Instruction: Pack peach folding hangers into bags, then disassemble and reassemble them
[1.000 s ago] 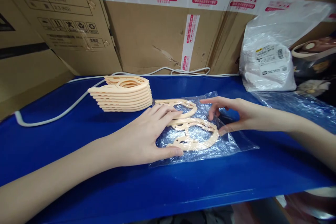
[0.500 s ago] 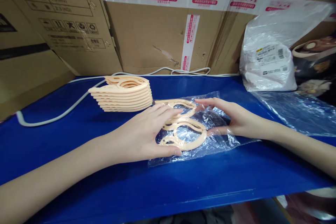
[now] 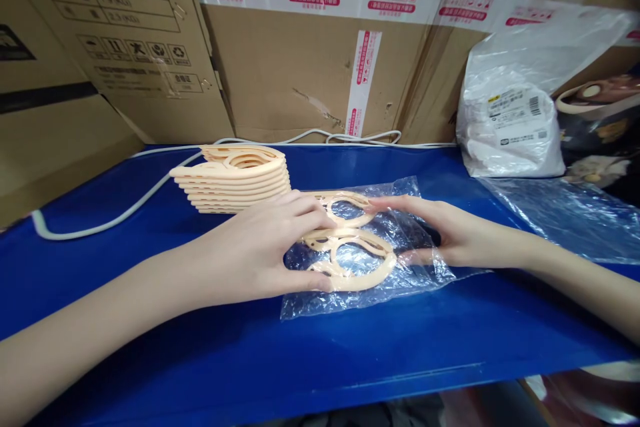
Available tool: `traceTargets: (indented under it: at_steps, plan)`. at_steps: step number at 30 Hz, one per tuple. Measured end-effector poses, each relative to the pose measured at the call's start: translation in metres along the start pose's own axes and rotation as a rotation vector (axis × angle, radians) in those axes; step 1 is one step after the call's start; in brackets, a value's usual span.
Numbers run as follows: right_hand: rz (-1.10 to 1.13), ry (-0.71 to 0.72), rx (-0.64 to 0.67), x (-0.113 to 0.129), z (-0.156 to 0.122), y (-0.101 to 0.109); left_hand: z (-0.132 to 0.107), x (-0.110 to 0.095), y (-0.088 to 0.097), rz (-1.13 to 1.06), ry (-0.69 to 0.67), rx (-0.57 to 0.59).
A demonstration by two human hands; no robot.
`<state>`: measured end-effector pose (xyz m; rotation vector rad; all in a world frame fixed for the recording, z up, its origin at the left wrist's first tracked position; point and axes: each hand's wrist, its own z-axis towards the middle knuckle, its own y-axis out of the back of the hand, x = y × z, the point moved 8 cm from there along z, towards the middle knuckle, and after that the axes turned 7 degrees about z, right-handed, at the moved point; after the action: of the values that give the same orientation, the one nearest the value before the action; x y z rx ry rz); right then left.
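Two beige plastic folding hangers point(image 3: 367, 275), folded and looped in shape, lie side by side in a clear plastic bag point(image 3: 423, 283) on the blue table. My left hand point(image 3: 273, 247) rests over their left ends, fingers spread, thumb on the nearer one; it hides those ends. At the right ends, my right hand point(image 3: 445, 230) touches the bag, with forefinger at the farther hanger's tip and thumb by the nearer one's. Its thumb and forefinger are wide apart. Behind my left hand stands a neat stack of more such hangers point(image 3: 235, 180).
Cardboard boxes point(image 3: 300, 60) with printed tape wall off the back and left. A white cable point(image 3: 115, 223) runs along the rear of the blue table point(image 3: 320, 353). A labelled white plastic package point(image 3: 510, 120) stands at the back right, near another clear bag point(image 3: 575, 213).
My left hand has slid slightly left over the bagged hangers, uncovering more of the farther one. My right hand stays at their right ends, its position nearly unchanged.
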<state>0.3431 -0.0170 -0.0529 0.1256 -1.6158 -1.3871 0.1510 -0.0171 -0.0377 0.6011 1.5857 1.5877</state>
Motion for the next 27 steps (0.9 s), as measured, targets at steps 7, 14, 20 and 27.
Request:
traceTargets:
  at_steps: [7,14,20,27]
  plan:
    - [0.036,-0.031,0.017,-0.0002,0.0007,-0.0002,-0.0030,-0.0013,-0.0004,0.028,-0.042,0.013]
    - [0.057,-0.057,0.024,0.0001,0.0010,-0.0002,-0.0029,0.0012,-0.0007,0.021,-0.037,0.008]
    - [0.064,-0.077,0.034,0.0001,0.0008,-0.0004,-0.0062,0.0019,-0.0007,0.087,-0.054,0.059]
    - [0.050,-0.067,0.039,-0.0006,0.0017,-0.0002,-0.0070,0.0025,0.0037,0.101,-0.032,0.087]
